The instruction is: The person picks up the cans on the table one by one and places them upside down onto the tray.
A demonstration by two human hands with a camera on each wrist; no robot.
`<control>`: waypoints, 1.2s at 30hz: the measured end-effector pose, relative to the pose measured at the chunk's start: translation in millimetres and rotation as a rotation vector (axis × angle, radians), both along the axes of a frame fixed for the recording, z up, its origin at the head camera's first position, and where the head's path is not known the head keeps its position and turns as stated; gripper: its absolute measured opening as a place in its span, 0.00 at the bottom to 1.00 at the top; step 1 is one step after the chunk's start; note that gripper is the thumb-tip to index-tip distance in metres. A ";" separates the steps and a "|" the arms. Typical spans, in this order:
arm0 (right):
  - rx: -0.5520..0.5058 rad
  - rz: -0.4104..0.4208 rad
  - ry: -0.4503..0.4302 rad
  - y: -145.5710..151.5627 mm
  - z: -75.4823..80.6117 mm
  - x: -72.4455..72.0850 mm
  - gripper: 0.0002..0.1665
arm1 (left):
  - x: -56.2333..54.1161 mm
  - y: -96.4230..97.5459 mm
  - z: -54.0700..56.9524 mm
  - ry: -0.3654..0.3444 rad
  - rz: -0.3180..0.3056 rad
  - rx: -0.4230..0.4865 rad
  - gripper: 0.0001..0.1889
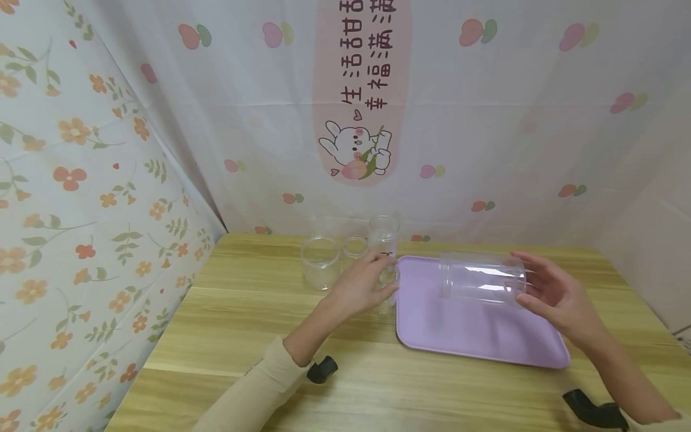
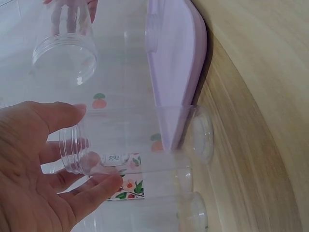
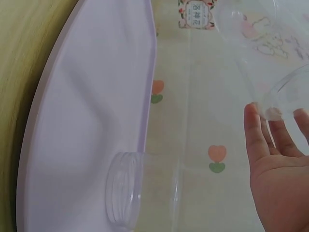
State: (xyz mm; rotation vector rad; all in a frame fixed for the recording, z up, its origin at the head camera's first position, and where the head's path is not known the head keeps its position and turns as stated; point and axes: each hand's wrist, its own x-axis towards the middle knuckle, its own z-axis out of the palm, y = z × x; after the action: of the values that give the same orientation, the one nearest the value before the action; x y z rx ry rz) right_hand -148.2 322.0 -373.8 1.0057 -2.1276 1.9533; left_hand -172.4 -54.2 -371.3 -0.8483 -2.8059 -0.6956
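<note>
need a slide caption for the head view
Right hand holding a clear jar sideways over a lilac tray, left hand gripping another jar.

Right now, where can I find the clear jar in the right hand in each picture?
Head: right of centre, the clear jar lies sideways over the purple tray, in the right hand.
Left wrist: upper left, the clear jar reaches the top edge.
Right wrist: upper right, running off the right edge.
Shared landmark: the purple tray.

Right hand (image 1: 561, 300) holds a clear jar (image 1: 483, 281) sideways above the lilac tray (image 1: 464, 333); left hand (image 1: 357, 287) grips 1 of 4 upright jars (image 1: 388, 277) (also clear)
</note>
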 end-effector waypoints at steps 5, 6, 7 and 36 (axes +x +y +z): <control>0.031 -0.025 -0.006 4.3 1.9 1.3 0.43 | -0.6 1.4 3.7 0.001 -0.003 -0.042 0.26; 0.035 -0.027 -0.007 5.3 2.1 1.4 0.44 | -0.6 1.7 5.1 0.000 -0.004 -0.053 0.25; 0.036 -0.025 -0.007 6.3 2.2 1.4 0.44 | -0.6 2.0 6.6 -0.001 -0.005 -0.065 0.25; 0.259 -0.144 0.085 33.4 11.1 6.9 0.47 | -1.7 7.7 20.0 -0.027 0.003 -0.156 0.24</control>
State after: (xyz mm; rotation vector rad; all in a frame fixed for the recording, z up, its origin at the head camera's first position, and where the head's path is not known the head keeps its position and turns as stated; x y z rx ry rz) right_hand -141.3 355.4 -362.7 0.9213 -2.3742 1.5734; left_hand -174.2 -46.6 -351.3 -0.8658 -2.9153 -0.4957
